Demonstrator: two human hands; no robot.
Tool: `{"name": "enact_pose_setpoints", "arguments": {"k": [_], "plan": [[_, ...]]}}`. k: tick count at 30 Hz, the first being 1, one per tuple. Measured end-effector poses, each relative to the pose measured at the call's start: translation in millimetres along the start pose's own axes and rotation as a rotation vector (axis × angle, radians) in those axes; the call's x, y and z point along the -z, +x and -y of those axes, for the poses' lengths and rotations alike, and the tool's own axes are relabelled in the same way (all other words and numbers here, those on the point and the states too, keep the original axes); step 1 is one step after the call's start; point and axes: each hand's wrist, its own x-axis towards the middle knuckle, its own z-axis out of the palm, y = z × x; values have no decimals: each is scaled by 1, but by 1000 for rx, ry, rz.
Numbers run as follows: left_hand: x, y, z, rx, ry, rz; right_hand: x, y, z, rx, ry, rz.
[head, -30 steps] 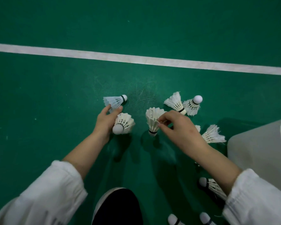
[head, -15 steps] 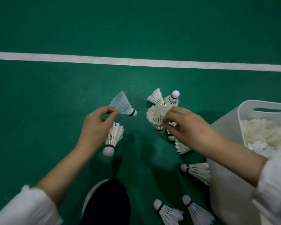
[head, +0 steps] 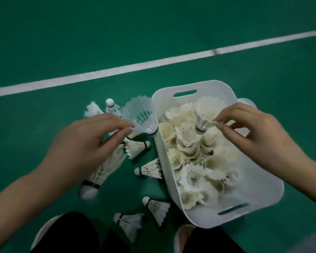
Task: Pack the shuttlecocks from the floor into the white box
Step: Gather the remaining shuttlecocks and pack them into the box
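The white box (head: 263,203) stands on the green floor at centre right, holding several feather shuttlecocks (head: 192,143). My right hand (head: 252,132) hovers over the box and pinches a feather shuttlecock (head: 202,124) by its skirt, cork down. My left hand (head: 84,143) is left of the box rim and holds two: a pale plastic shuttlecock (head: 140,115) pinched at the fingertips and a feather shuttlecock (head: 100,172) hanging below the palm, cork down. Several more shuttlecocks (head: 146,169) lie on the floor beside the box.
A white court line (head: 117,70) crosses the green floor behind the box. Two white shoes and dark trouser legs (head: 75,234) sit at the bottom edge. Loose shuttlecocks (head: 157,209) lie between the left shoe and the box.
Both hands have carried their shuttlecocks to the right; the right hand is now over the box and the left hand beside its rim. The view has swung right, showing the whole box.
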Motion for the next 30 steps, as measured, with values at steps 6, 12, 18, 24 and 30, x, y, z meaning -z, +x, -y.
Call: {"name": "enact_pose_setpoints", "arguments": {"k": [6, 12, 18, 24, 30], "plan": [[-51, 32, -47, -149, 55, 168, -1, -42, -61, -289, -30, 7], [-79, 52, -70, -249, 124, 301, -14, -46, -80, -321, -247, 102], [-95, 56, -87, -328, 173, 389, -66, -49, -115, -325, -424, 452], [-108, 47, -87, -295, 137, 375, -57, -51, -106, -311, -372, 316], [-109, 54, -92, -291, 118, 363, -19, -67, -65, -9, 118, 28]]}}
